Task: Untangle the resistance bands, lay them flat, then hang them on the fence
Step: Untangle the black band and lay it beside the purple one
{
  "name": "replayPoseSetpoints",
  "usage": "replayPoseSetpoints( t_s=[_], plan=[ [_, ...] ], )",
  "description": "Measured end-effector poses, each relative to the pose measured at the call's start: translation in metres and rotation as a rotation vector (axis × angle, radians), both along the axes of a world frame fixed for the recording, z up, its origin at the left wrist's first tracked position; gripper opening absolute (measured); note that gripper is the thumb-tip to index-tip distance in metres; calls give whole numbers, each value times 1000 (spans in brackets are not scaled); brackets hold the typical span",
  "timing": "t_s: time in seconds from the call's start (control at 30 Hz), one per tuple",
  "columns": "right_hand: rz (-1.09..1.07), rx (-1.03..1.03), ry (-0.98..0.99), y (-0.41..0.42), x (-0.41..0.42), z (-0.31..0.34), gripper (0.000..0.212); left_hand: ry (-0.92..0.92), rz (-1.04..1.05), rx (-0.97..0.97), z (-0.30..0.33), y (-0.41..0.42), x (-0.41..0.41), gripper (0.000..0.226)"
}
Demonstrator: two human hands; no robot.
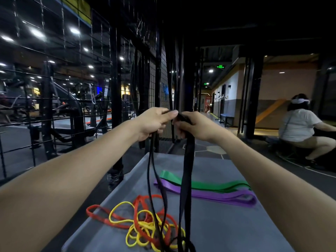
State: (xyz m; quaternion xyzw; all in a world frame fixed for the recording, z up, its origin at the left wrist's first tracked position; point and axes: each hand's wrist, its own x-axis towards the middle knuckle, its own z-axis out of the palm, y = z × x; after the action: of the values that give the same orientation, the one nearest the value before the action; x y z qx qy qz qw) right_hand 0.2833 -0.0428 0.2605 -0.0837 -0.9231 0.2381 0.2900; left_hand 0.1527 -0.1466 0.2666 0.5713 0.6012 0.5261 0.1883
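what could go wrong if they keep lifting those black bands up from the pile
The black bands, gripped by the left hand and right hand, still run down into the red band and yellow band tangle, so lifting may tighten the knot or drag it off the grey table. The hanging strands could also sweep across the purple band and green band, which already lie flat, and disturb them.

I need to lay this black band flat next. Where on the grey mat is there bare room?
Bare mat lies on the right, nearer than the purple band, beside the wide black band hanging from the right hand. A narrower strip lies beyond the green band. The near left is crowded: red bands and yellow bands tangle there under the left hand.
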Motion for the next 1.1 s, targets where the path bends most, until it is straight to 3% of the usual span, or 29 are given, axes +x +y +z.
replayPoseSetpoints(
  t_s=[0.07,0.2,0.37,0.53,0.67,0.77,1.1],
  plan=[
    [40,-31,16,2,-2,-5,6,-47,15,59,-2,0,-1,19],
    [80,-99,18,6,-11,-22,12,-175,62,149,-8,-4,-4,28],
    [60,-159,45,7,-15,-27,3,-258,110,164,-13,-11,-16,25],
    [30,-173,30,5,-18,-30,22,-346,65,122,-17,-13,-22,24],
    [51,-200,-8,6,-17,-40,10,-390,65,108,-17,-14,-23,25],
    [37,-175,-10,11,-16,-54,4,-540,124,179,-14,-17,-31,26],
    [-210,-42,-379,43,1,-151,13,-810,473,357,-30,-35,-68,21]
  ],
)
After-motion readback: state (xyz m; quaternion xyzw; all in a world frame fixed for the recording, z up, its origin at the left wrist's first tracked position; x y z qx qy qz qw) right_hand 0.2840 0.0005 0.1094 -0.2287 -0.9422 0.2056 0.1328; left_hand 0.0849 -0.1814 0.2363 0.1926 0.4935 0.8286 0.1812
